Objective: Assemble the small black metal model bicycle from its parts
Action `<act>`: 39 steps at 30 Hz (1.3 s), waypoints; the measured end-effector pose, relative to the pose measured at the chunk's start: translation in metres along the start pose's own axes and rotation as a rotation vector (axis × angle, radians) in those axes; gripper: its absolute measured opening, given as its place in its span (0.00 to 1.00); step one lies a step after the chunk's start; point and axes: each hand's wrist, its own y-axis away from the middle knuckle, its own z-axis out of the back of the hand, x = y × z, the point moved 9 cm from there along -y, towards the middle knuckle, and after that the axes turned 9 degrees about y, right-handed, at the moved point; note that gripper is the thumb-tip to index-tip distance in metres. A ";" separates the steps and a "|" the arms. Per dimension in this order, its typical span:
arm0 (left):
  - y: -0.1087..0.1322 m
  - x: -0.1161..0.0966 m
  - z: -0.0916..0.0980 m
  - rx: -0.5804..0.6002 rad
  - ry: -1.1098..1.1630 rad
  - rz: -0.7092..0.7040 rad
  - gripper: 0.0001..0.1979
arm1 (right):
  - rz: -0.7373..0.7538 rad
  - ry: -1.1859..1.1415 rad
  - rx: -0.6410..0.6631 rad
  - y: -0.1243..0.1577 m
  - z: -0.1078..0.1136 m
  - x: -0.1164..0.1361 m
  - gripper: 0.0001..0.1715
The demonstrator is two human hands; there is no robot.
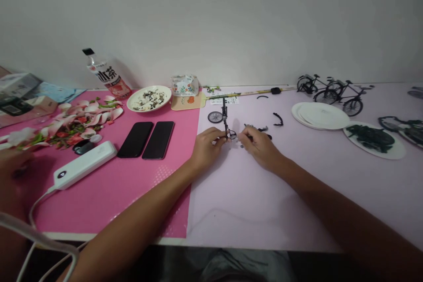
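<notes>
A partly built miniature bicycle (225, 116) stands on edge over the lilac tabletop, with one spoked wheel (215, 117) out to its left. My left hand (209, 146) pinches the bicycle's lower part between thumb and fingers. A small dark ring (233, 135) shows between my two hands. Close to the ring's right side, my right hand (259, 144) has its fingertips pressed together; whatever they hold is too small to make out. Small dark parts (264, 129) lie just behind my right hand, partly covered by it. Two curved black pieces (278, 119) (262, 97) rest farther back.
Miniature bicycles (333, 92) stand at the back right, near stacked white plates (325, 115) and a plate of dark parts (398, 147). Leftward lie two phones (158, 140), a white power bank (85, 165), petals (79, 125), a bowl (134, 103) and a bottle (107, 75). Another person's hand (13, 161) is at far left.
</notes>
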 end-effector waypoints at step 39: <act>0.013 0.031 -0.016 -0.114 0.464 0.446 0.07 | -0.040 0.036 -0.328 -0.002 0.014 -0.020 0.15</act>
